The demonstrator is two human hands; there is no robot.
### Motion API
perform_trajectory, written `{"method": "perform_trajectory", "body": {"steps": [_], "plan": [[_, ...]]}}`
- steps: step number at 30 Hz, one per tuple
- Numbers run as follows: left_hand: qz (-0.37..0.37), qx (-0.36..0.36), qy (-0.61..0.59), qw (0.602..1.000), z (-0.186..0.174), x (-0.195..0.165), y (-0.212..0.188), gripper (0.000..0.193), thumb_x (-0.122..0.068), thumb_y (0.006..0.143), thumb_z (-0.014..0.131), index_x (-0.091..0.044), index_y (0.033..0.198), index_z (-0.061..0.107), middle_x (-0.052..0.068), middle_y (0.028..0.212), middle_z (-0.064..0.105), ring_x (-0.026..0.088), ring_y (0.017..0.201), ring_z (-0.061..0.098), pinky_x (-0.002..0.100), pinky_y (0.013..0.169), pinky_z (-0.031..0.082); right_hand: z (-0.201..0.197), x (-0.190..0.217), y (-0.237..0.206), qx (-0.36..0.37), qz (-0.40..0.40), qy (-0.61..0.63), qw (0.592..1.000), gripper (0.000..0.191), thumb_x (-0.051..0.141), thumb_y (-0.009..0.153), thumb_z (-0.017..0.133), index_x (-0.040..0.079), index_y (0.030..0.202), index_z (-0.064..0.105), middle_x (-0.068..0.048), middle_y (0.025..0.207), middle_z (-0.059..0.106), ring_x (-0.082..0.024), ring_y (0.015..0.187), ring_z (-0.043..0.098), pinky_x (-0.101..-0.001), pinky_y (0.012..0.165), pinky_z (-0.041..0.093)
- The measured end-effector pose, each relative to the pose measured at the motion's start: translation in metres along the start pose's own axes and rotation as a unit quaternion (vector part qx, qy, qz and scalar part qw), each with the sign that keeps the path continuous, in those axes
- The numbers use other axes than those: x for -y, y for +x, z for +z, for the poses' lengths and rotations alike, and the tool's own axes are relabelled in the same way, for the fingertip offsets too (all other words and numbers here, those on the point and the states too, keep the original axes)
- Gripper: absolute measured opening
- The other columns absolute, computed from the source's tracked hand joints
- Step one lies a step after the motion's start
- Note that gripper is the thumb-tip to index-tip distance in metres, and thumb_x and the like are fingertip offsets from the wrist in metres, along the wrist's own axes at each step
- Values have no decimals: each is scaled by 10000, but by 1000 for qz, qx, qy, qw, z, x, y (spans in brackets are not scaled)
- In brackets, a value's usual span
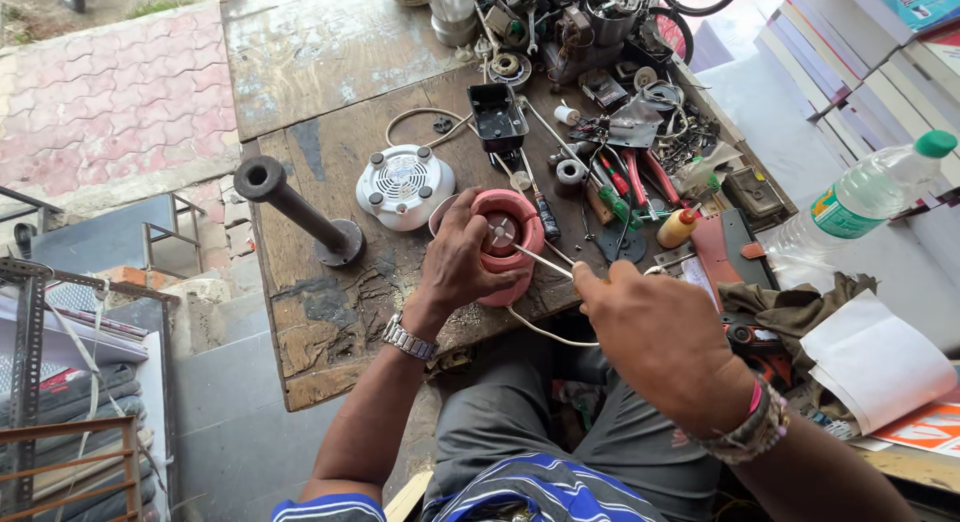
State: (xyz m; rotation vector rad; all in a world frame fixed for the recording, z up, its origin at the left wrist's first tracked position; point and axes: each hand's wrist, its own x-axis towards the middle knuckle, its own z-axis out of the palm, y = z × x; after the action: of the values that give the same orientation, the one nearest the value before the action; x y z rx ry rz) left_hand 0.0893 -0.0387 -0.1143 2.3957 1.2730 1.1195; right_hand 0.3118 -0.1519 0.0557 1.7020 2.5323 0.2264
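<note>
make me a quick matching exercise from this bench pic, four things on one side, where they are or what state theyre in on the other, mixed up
Things:
1. pink round housing
2. white vented cover
3. clear plastic bottle
4. black metal post

Places or states:
A. lying tilted at the right, green cap on
B. gripped by the left hand while the right hand puts a thin tool into it
C. lying on its side near the table's left edge
D. resting flat on the table, left of the pink housing

Pairs: 1-B, 2-D, 3-A, 4-C

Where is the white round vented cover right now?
In the head view the white vented cover lies on the wooden bench, left of the pink housing, beside the black pipe stand.
</note>
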Motion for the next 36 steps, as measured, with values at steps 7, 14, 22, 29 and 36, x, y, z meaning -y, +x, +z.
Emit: {"method": "perform_trajectory", "body": {"steps": [7, 14, 22, 29, 36], "plan": [[-25, 42, -12, 999, -2, 3, 2, 765, -428, 601, 971, -51, 1103, 535, 260, 1420, 512, 434, 1278, 552, 496, 948, 545, 64, -11, -30, -93, 14, 34, 995, 428, 333, 896, 703, 217, 1303, 634, -39, 699, 581, -213, 533, 638, -367, 459, 503], [-3, -4, -10, 1000, -1, 10, 5, 759, -483, 695, 926, -49, 1142, 493, 253, 1479, 481, 416, 1316, 566, 484, 1032, 540, 205, 18, -54, -208, 116, 195, 951, 602, 233, 881, 755, 225, 1446, 548, -38, 754, 586, -234, 578, 634, -413, 536, 512], [-90, 71, -72, 991, -16, -10, 16, 382, -336, 880, 808, -58, 1122, 711, 268, 1499, 463, 438, 1341, 532, 488, 1037, 509, 211, -12, -41, -179, 131, 268, 938, 613, 210, 891, 745, 194, 1465, 530, -86, 866, 691, -261, 612, 667, -406, 539, 528], [-35, 13, 4, 999, -26, -22, 25, 231, -251, 863, 785, -34, 928, 742, 236, 1400, 613, 388, 1286, 593, 515, 1063, 476, 225, -48, -17, -163, 202, 328, 908, 540, 283, 938, 703, 215, 1450, 546, -145, 1014, 727, -355, 858, 709, -468, 713, 555], [-393, 69, 93, 912, -48, 49, -47, 361, -367, 888, 752, -66, 1087, 744, 149, 1009, 662, 317, 912, 701, 460, 844, 555, 254, -60, 62, -1, 204, 272, 940, 535, 357, 975, 595, 223, 1476, 466, -159, 1110, 694, -398, 945, 688, -529, 804, 546]]}}
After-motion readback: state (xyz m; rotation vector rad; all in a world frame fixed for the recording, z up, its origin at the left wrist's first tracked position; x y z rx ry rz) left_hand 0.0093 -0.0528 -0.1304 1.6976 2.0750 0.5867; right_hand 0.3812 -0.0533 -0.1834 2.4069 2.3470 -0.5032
